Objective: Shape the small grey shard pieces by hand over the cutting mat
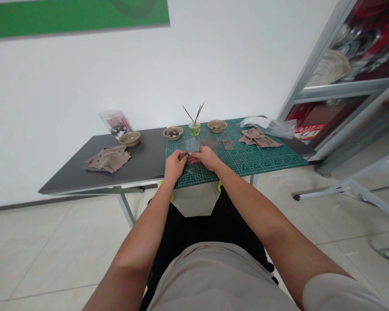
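Note:
Over the front part of the green cutting mat (236, 162), my left hand (176, 164) and my right hand (208, 158) meet fingertip to fingertip. Both are closed in a pinch around something small and dark, too tiny to name. Just beyond the fingers is a pale blue-grey, see-through sheet (192, 145); whether a finger touches it I cannot tell. A brown mesh-like square (210, 143) and a smaller grey-brown square (227, 144) lie flat to the right of it.
Along the back stand a bowl of dark pieces (173, 133), a glass jar (194, 128) with thin sticks, and another bowl (217, 126). Brown cloths (108, 159) lie left, with an empty bowl (129, 138) and plastic bag (114, 122). Another cloth (258, 138) and clear bag (278, 127) lie right.

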`<act>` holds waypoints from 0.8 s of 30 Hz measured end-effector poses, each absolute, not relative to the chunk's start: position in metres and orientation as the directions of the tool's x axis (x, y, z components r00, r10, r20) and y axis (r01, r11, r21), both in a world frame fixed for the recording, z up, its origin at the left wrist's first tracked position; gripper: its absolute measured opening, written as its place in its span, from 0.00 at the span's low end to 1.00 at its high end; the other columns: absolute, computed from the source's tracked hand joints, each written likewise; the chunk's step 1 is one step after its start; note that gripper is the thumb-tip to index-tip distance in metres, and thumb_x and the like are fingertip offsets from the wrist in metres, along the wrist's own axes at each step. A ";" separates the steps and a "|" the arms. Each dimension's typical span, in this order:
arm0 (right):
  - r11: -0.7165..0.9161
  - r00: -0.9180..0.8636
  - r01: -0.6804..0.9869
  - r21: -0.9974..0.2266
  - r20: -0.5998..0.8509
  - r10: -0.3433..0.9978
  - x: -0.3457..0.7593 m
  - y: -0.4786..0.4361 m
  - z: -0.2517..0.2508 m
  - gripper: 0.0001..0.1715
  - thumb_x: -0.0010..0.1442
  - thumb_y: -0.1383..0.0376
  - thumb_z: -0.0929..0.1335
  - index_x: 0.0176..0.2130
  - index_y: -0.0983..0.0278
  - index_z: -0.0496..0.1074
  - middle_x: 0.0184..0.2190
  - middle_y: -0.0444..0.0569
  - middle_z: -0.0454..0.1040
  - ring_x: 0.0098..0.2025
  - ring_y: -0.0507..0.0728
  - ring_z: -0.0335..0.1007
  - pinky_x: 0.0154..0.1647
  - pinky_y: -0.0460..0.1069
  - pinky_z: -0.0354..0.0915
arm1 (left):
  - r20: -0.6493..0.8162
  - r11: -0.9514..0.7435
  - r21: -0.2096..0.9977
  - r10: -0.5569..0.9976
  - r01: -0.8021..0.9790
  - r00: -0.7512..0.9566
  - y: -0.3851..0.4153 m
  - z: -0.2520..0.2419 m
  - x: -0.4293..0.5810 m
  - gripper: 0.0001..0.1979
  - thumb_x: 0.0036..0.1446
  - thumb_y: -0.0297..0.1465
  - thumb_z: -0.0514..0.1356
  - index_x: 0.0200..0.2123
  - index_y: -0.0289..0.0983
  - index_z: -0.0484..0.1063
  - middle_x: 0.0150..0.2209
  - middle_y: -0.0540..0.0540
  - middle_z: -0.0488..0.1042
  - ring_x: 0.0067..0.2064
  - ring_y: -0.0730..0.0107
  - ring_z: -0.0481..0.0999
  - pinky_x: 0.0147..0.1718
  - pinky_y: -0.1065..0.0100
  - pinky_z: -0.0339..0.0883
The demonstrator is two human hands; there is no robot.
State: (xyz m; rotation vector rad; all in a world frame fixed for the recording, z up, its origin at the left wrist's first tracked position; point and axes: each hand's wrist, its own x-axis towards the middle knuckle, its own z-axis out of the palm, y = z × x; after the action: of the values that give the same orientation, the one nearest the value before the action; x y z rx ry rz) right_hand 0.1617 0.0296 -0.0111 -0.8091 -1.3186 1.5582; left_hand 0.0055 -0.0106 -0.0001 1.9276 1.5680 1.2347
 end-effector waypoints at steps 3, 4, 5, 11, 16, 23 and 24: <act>-0.027 -0.361 -0.218 -0.976 0.054 0.931 0.162 0.028 -0.009 0.12 0.49 0.62 0.77 0.31 0.68 0.76 0.23 0.48 0.78 0.27 0.53 0.77 0.30 0.46 0.74 | 0.402 -0.318 0.725 0.916 0.612 0.000 -0.010 0.000 0.005 0.04 0.56 0.30 0.59 0.34 0.38 0.75 0.32 0.49 0.78 0.33 0.70 0.75 0.38 0.68 0.69; -0.031 -0.349 -0.217 -0.976 0.048 0.936 0.161 0.027 -0.008 0.13 0.49 0.62 0.77 0.30 0.68 0.76 0.23 0.48 0.78 0.26 0.53 0.76 0.30 0.46 0.74 | 0.411 -0.326 0.712 0.912 0.621 0.008 -0.010 0.000 0.005 0.04 0.56 0.30 0.59 0.34 0.38 0.75 0.32 0.49 0.78 0.33 0.69 0.75 0.38 0.68 0.69; -0.031 -0.336 -0.216 -0.976 0.045 0.941 0.161 0.027 -0.007 0.13 0.49 0.61 0.77 0.30 0.68 0.76 0.22 0.48 0.78 0.25 0.53 0.76 0.28 0.46 0.74 | 0.420 -0.337 0.701 0.907 0.629 0.018 -0.011 0.000 0.005 0.04 0.56 0.30 0.60 0.34 0.39 0.75 0.32 0.49 0.79 0.34 0.69 0.75 0.38 0.68 0.69; -0.037 -0.321 -0.222 -0.974 0.038 0.946 0.160 0.024 -0.004 0.15 0.49 0.59 0.77 0.29 0.68 0.75 0.21 0.49 0.77 0.24 0.53 0.75 0.27 0.46 0.73 | 0.440 -0.357 0.703 0.898 0.615 0.017 -0.013 -0.002 0.007 0.05 0.56 0.31 0.60 0.35 0.39 0.75 0.34 0.48 0.79 0.35 0.68 0.76 0.40 0.67 0.69; -0.057 -0.374 -0.271 -0.961 0.051 0.926 0.164 0.022 -0.002 0.17 0.47 0.59 0.78 0.29 0.69 0.74 0.24 0.50 0.78 0.24 0.52 0.75 0.26 0.45 0.71 | 0.383 -0.301 0.798 0.922 0.521 -0.053 -0.011 -0.001 0.005 0.05 0.54 0.32 0.61 0.34 0.37 0.74 0.32 0.49 0.79 0.33 0.70 0.76 0.36 0.69 0.68; -0.046 -0.314 -0.253 -0.966 0.037 0.949 0.163 0.019 0.000 0.11 0.49 0.63 0.74 0.29 0.68 0.72 0.22 0.49 0.77 0.23 0.53 0.74 0.25 0.46 0.70 | 0.394 -0.304 0.807 0.916 0.506 -0.079 -0.012 -0.003 0.006 0.04 0.53 0.31 0.61 0.32 0.37 0.74 0.30 0.49 0.78 0.31 0.71 0.75 0.35 0.69 0.68; -0.031 -0.278 -0.233 -0.972 0.037 0.960 0.162 0.020 -0.001 0.09 0.49 0.64 0.73 0.28 0.67 0.72 0.21 0.48 0.77 0.22 0.53 0.73 0.23 0.45 0.69 | 0.402 -0.305 0.798 0.912 0.520 -0.081 -0.012 -0.003 0.006 0.04 0.53 0.31 0.62 0.32 0.37 0.73 0.30 0.49 0.78 0.31 0.71 0.75 0.35 0.68 0.68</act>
State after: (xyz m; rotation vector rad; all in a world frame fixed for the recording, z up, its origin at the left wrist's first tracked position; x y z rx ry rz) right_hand 0.1616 0.0199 -0.0009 -0.8796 -1.2293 1.5140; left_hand 0.0065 -0.0117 -0.0035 1.8057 1.5442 1.3507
